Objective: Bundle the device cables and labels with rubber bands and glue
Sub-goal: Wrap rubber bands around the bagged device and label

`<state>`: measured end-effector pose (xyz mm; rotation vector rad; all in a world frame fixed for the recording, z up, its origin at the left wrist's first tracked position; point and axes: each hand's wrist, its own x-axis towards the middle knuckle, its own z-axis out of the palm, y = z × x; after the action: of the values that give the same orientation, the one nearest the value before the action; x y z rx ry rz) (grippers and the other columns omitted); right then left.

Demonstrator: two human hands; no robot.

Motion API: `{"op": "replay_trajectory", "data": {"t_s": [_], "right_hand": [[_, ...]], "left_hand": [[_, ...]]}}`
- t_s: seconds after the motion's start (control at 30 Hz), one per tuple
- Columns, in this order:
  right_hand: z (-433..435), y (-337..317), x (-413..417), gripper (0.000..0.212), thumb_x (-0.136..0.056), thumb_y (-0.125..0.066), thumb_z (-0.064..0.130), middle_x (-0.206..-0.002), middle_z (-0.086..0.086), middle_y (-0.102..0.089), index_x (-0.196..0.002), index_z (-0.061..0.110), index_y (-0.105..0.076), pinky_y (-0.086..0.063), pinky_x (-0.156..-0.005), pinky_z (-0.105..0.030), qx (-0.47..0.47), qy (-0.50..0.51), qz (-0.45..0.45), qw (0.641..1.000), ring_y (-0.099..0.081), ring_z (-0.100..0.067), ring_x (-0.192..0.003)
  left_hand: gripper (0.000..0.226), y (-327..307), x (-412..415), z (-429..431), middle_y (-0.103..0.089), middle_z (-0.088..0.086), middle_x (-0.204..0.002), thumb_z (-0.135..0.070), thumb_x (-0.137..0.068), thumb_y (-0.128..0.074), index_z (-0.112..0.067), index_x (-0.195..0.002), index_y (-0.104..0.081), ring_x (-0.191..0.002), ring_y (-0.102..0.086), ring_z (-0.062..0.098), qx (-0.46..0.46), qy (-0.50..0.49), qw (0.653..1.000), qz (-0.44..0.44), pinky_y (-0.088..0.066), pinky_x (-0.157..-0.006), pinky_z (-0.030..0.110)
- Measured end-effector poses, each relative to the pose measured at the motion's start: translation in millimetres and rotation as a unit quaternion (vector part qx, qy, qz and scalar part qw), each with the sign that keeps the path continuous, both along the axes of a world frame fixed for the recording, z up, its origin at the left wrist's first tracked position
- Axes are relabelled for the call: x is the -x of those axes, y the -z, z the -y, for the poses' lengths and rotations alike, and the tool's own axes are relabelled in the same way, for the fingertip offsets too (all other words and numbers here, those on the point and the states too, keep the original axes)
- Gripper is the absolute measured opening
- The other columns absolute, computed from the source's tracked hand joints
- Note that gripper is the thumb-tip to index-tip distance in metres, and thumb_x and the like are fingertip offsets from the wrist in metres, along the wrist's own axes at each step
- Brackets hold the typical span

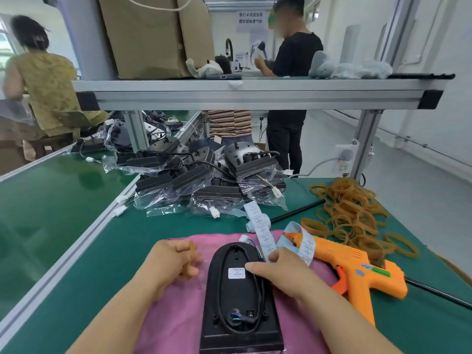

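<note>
the left hand (176,264) curls around a rubber band (191,251). the black device (237,302) lies on the pink cloth (173,318). the right hand (281,273) pushes its thumb on the white label (236,273); its grip is unclear. it should rub the label flat.

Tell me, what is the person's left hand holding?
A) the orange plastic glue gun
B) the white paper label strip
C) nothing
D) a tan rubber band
D: the left hand curls its fingers round a tan rubber band, while the orange plastic glue gun lies on the green bench to the right.
</note>
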<state>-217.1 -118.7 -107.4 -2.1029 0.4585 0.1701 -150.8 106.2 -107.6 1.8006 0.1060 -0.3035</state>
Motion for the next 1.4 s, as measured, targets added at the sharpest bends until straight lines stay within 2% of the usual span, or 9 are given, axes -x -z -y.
{"op": "replay_trajectory", "data": {"t_s": [0.17,0.3,0.43,0.67,0.8,0.9,1.07,1.23,1.4], "right_hand": [[-0.5,-11.4,3.6,0.019,-0.075,-0.08,0.02,-0.05,0.01,-0.064,-0.071,0.015,-0.062,-0.035,-0.037,-0.009,-0.207,0.008,-0.021,0.978,-0.054,0.001,-0.038],[-4.2,-19.3,7.7,0.053,-0.057,-0.077,0.013,-0.096,-0.021,-0.073,-0.106,-0.001,-0.064,-0.057,-0.075,-0.035,-0.338,-0.022,-0.01,0.941,-0.067,-0.026,-0.079],[-7.5,-32.2,13.2,0.065,-0.059,-0.073,0.003,-0.099,-0.02,-0.07,-0.121,-0.002,-0.053,-0.058,-0.073,-0.038,-0.41,-0.093,0.051,0.906,-0.069,-0.029,-0.083],[-14.3,-71.2,6.3,0.074,-0.064,-0.068,0.004,-0.109,-0.012,-0.072,-0.131,0.033,-0.051,-0.055,-0.093,-0.041,-0.318,-0.146,0.213,0.912,-0.068,-0.028,-0.095],[-18.7,-68.4,1.5,0.08,-0.066,-0.066,0.009,-0.102,0.013,-0.072,-0.132,0.047,-0.041,-0.055,-0.08,-0.02,-0.187,-0.153,0.262,0.934,-0.07,-0.01,-0.093],[-20.1,-66.8,3.7,0.073,-0.07,-0.067,0.015,-0.089,0.023,-0.069,-0.12,0.06,-0.038,-0.051,-0.064,-0.012,-0.075,-0.182,0.233,0.952,-0.066,0.0,-0.074],[-22.4,-73.1,1.3,0.099,-0.07,-0.073,0.035,-0.128,0.03,-0.043,-0.143,0.055,-0.011,-0.039,-0.081,-0.01,0.104,-0.185,0.268,0.94,-0.05,0.007,-0.104],[-22.8,-82.1,-4.1,0.047,-0.08,-0.071,0.035,-0.101,0.022,-0.045,-0.108,0.044,-0.034,-0.037,-0.063,-0.015,0.175,-0.237,0.261,0.919,-0.049,0.003,-0.086],[-27.9,-78.3,-8.3,0.059,-0.079,-0.069,0.028,-0.115,0.013,-0.043,-0.126,0.039,-0.036,-0.046,-0.085,-0.031,0.19,-0.247,0.276,0.909,-0.047,-0.01,-0.106]], "left_hand": [[0.027,6.6,-9.7,-10.5,-0.069,0.014,-0.058,-0.03,-0.088,-0.074,-0.012,-0.068,-0.078,-0.044,-0.049,0.014,-0.093,-0.028,0.993,0.067,-0.041,-0.058,0.023],[0.052,-3.8,-10.4,-16.2,-0.076,0.016,-0.086,-0.047,-0.089,-0.062,0.003,-0.099,-0.072,-0.065,-0.072,0.019,-0.019,0.009,0.999,0.04,-0.053,-0.062,0.027],[0.097,-26.9,-3.2,-30.6,-0.072,0.01,-0.119,-0.08,-0.061,-0.068,-0.006,-0.124,-0.065,-0.109,-0.069,0.021,0.056,0.179,0.982,0.018,-0.054,-0.085,0.026],[0.099,-64.8,1.1,-27.8,-0.053,0.015,-0.145,-0.067,-0.066,-0.075,-0.008,-0.142,-0.051,-0.137,-0.047,0.032,0.152,0.344,0.922,0.089,-0.037,-0.114,0.047],[0.06,-74.3,7.9,-18.1,-0.064,0.002,-0.134,-0.051,-0.081,-0.072,-0.023,-0.133,-0.062,-0.129,-0.056,0.019,0.058,0.311,0.928,0.195,-0.045,-0.103,0.022],[0.057,-66.7,15.6,-9.2,-0.072,-0.011,-0.117,-0.042,-0.059,-0.082,-0.036,-0.115,-0.073,-0.114,-0.065,0.005,0.029,0.219,0.952,0.212,-0.05,-0.095,0.018],[0.066,-61.5,24.0,6.5,-0.07,-0.027,-0.111,-0.048,-0.053,-0.079,-0.038,-0.117,-0.069,-0.11,-0.062,-0.007,-0.055,0.149,0.958,0.24,-0.044,-0.106,0.031],[0.073,-65.6,23.1,8.5,-0.065,-0.028,-0.123,-0.05,-0.055,-0.079,-0.047,-0.125,-0.058,-0.118,-0.057,-0.009,-0.062,0.176,0.956,0.227,-0.04,-0.111,0.034],[0.088,-62.5,29.8,14.4,-0.049,-0.043,-0.133,-0.054,-0.061,-0.071,-0.052,-0.141,-0.034,-0.131,-0.04,-0.015,-0.027,0.211,0.953,0.217,-0.037,-0.11,0.025]]}}
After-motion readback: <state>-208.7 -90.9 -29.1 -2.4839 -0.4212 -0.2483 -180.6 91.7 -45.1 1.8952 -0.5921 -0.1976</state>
